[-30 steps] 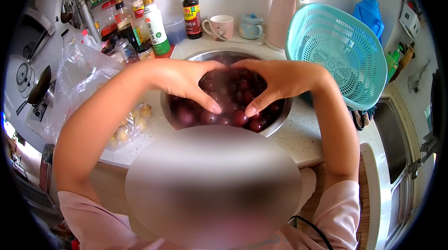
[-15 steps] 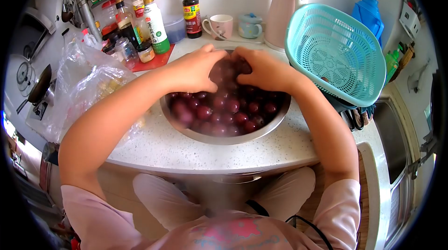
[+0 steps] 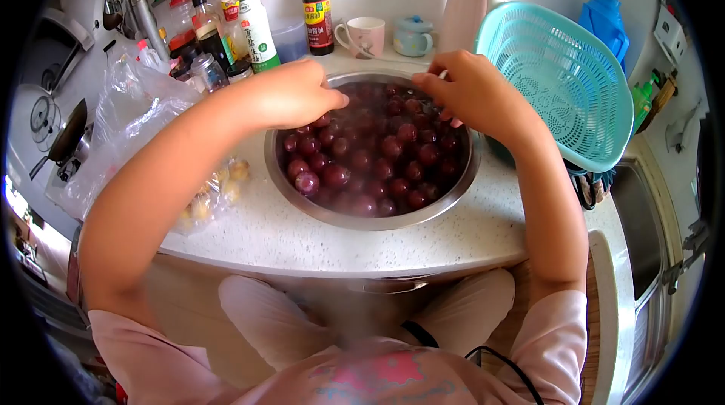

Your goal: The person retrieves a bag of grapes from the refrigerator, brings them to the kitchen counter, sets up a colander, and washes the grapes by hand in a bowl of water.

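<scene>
A steel basin [image 3: 375, 222] on the counter holds many round, dark red grapes [image 3: 336, 174], wet and shiny, with a misty haze over them. My left hand [image 3: 302, 93] is above the basin's back left rim, fingers curled and mostly turned away, thumb pointing inward over the grapes. At the back right rim is my right hand [image 3: 464, 91], its fingers bent in and its thumb near the forefinger. Whatever either hand may hold is hidden or too small to make out.
A turquoise plastic basket [image 3: 555, 88] leans at the right, near the sink [image 3: 638, 216]. Plastic bags [image 3: 128, 125] lie at the left. Behind the basin stand a sauce bottle [image 3: 318, 16], a pink mug [image 3: 365, 35], a blue lidded cup [image 3: 413, 36] and a pink kettle [image 3: 464, 12].
Both hands have come up from among the grapes and moved apart, the left one leftward, the right one rightward. More of the grapes in the middle and back now show.
</scene>
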Demonstrator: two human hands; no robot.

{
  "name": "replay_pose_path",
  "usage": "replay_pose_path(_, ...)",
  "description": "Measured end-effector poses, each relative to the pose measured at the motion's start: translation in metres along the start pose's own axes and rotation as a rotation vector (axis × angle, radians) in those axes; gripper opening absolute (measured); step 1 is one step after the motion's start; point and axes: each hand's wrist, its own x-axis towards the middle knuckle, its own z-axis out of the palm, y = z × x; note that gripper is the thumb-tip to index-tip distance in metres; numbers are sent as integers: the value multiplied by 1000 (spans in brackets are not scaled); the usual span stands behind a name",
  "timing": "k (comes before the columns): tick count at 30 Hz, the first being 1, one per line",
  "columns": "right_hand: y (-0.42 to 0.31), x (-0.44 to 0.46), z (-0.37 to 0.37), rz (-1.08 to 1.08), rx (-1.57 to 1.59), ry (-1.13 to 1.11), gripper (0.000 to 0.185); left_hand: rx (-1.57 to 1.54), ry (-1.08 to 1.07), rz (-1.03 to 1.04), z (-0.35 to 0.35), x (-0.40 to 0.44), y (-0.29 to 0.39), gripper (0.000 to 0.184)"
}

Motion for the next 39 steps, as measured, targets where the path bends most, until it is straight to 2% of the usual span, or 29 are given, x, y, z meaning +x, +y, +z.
replay_pose_path(3,-2,-4,6,-2,-159,-25,43,-49,-57,-153,10,12,-4,51)
replay_pose_path(6,7,7,24,-55,-230,-65,48,-185,-134,-179,17,20,0,58)
replay_pose_path(8,14,18,35,-25,-181,-169,54,-237,-114,-204,24,31,-2,65)
replay_pose_path(11,4,14,38,-31,-79,-259,53,-505,-161,-45,36,46,-21,73)
replay_pose_path(14,10,18,48,13,99,-293,49,-576,-103,-185,34,49,-20,79)
replay_pose_path(17,12,18,47,39,237,-332,44,-689,-143,-161,21,43,-27,82)
replay_pose_path(18,12,16,44,42,269,-346,41,-738,-118,-149,20,41,-30,70)
replay_pose_path(21,16,21,38,-60,231,-340,34,-826,-81,-72,16,33,-39,55)
replay_pose_path(24,17,22,33,-109,215,-261,30,-866,20,-15,16,21,-35,43)
replay_pose_path(27,14,20,28,-265,183,-82,28,-921,25,93,15,11,-30,39)
replay_pose_path(30,10,18,25,-240,209,10,27,-878,55,203,17,4,-27,34)
replay_pose_path(33,14,18,26,-274,213,125,28,-848,77,169,17,1,-23,32)
replay_pose_path(36,9,13,22,-176,87,181,31,-683,148,149,16,2,-24,39)
replay_pose_path(39,22,17,33,-93,-175,41,36,-505,112,8,15,8,-31,54)
